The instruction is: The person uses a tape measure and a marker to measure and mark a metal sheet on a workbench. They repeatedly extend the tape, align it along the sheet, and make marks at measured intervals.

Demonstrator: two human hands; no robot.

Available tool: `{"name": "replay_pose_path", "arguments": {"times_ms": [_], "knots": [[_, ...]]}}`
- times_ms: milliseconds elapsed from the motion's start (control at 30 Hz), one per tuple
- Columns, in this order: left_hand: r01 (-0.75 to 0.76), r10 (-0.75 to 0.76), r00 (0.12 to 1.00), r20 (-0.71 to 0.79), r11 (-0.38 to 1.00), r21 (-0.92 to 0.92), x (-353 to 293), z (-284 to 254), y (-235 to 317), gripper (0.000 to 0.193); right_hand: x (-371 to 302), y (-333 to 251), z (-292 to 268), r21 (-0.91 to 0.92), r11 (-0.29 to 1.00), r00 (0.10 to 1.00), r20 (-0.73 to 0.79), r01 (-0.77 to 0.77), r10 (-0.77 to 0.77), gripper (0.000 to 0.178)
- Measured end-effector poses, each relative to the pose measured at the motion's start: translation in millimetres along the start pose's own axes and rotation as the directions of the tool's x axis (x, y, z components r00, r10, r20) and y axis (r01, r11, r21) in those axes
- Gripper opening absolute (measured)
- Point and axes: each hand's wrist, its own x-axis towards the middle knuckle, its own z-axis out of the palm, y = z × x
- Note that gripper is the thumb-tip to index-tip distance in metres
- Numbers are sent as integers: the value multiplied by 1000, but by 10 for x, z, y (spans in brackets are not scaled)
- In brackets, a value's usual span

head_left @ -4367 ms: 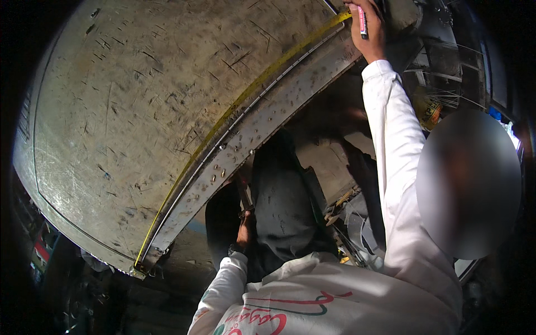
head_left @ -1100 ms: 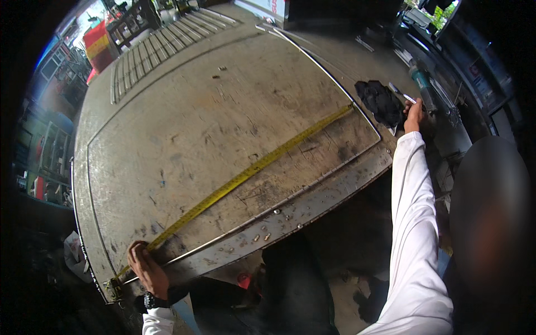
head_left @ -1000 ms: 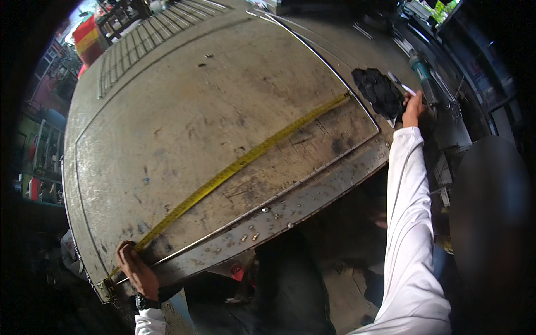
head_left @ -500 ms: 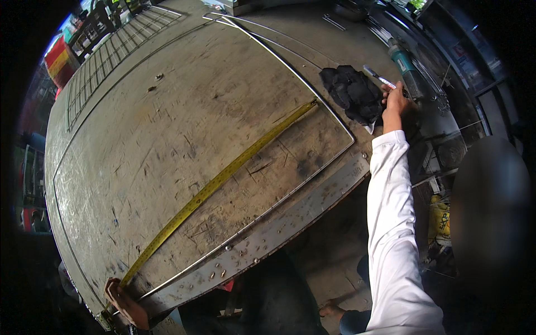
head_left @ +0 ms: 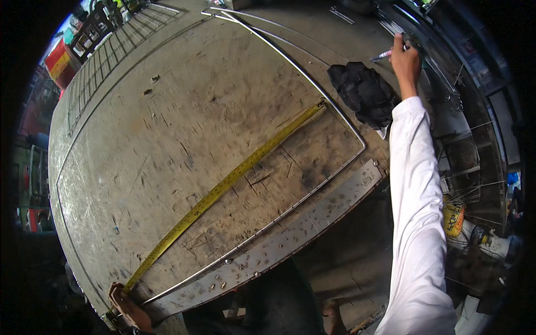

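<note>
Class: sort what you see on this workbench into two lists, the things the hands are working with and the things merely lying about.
In use:
yellow tape measure, its end pinned by the left hand
marker pen in the right hand
bent metal rod

Lying about:
black cloth
wire grid

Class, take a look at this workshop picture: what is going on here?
A person in a white long sleeve has a yellow tape measure stretched slantwise across a scratched grey metal worktable. The left hand pins the tape's near end at the table's lower corner. The right hand reaches out to the far side holding a white marker pen, just past a crumpled black cloth. A thin bent metal rod lies along the table's edges.
</note>
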Motion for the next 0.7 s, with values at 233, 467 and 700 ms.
{"name": "replay_pose_path", "arguments": {"times_ms": [233, 467, 700], "knots": [[29, -29, 999, 14, 1000, -3, -36, 110, -179, 35, 445, 274, 407, -107, 971, 974, -55, 213, -220, 74], [-60, 59, 998, 12, 997, 57, 63, 22, -1, 28, 125, 167, 432, -14, 993, 978, -172, 114, -115, 72], [44, -47, 999, -23, 993, -105, -33, 19, -113, 22, 240, 558, 1000, -116, 993, 993, 119, 27, -13, 92]]}}
